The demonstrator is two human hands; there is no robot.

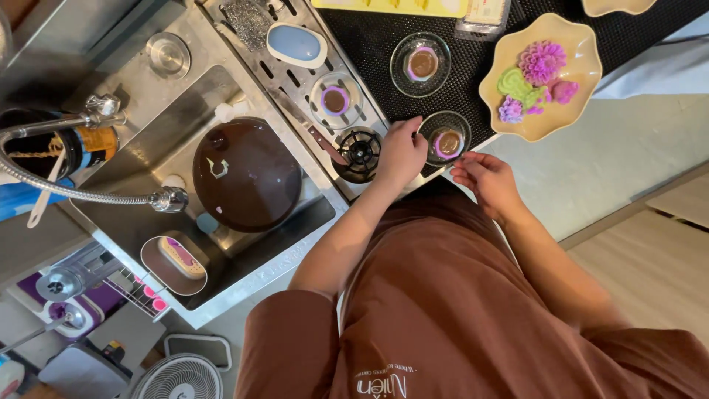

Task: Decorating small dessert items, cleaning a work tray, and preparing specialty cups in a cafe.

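Small kitchen corner seen from above: steel sink unit w/ a black textured mat beside it, pale floor at the edges. Nearest is the person's brown apron, both arms reaching fwd from it.

Right hand sits just below a small glass bowl, fingers loosely curled and narrow, tips near the rim; can't tell if they touch, and they hold nothing. Left hand is at the same bowl's left rim, fingers pinched on the edge, probably steadying it since it sits right at the mat's near edge. Bowl holds a brown filling w/ a purple ring.

Next out: a black sink strainer touching the left hand's side, a knife lying on the slotted drain rack, and a second like bowl on that rack. A third bowl is on the mat.

Right of those, a wavy tan plate w/ purple, pink and green flower shapes. In the sink basin, a big brown lid, faucet head just beside it.
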